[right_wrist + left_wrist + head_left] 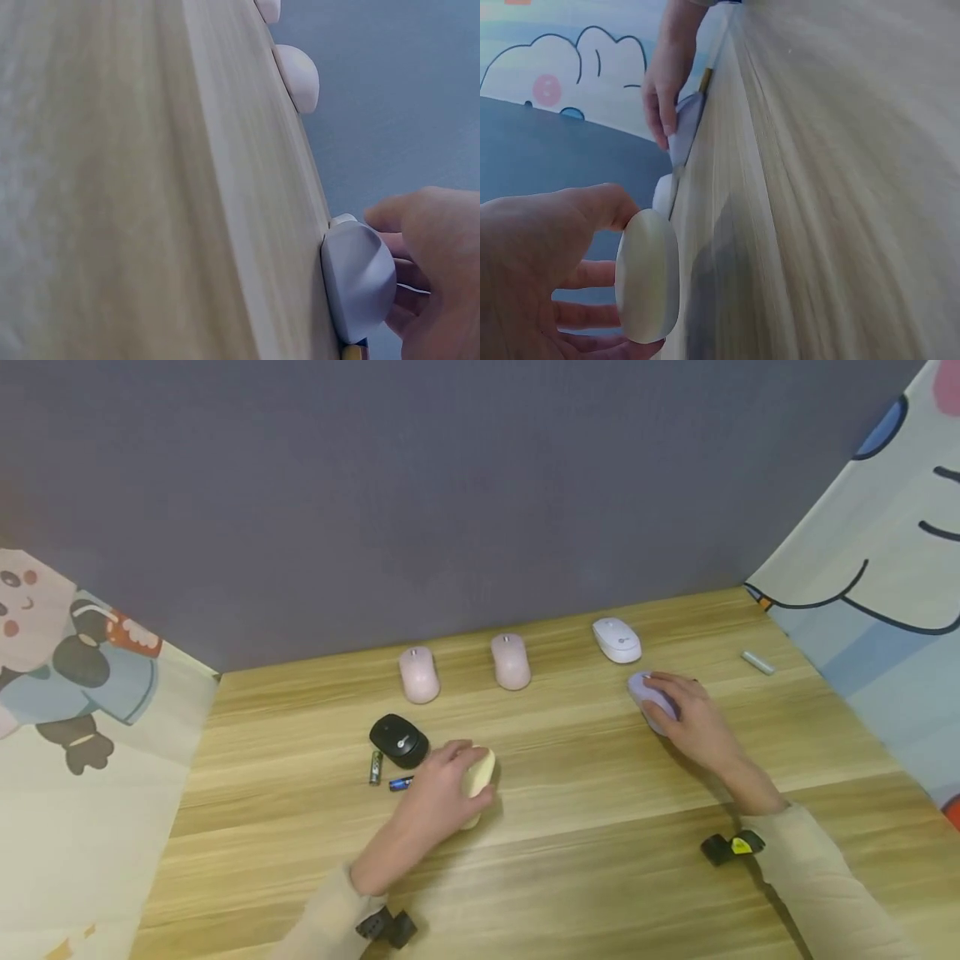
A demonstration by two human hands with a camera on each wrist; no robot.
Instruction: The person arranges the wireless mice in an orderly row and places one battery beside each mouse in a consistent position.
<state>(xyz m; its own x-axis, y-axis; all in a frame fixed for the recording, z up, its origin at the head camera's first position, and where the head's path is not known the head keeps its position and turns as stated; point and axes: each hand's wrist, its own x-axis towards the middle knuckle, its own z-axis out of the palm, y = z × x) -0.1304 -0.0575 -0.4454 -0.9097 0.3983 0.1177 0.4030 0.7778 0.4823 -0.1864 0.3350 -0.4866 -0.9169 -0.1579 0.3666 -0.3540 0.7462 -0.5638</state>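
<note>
My left hand holds a pale yellow computer mouse between thumb and fingers. In the left wrist view the yellow mouse stands on edge in the grip, beside its shadow on the wood. Over on the right, a lilac mouse is gripped at its sides by my right hand. The right wrist view has this lilac mouse resting on the tabletop, thumb on one side and fingers partly hidden behind it. A black mouse lies just beyond the left hand.
Two pink mice and a white mouse line the back of the wooden table. Two batteries lie by the black mouse, and a silvery battery at the right. A grey panel rises behind.
</note>
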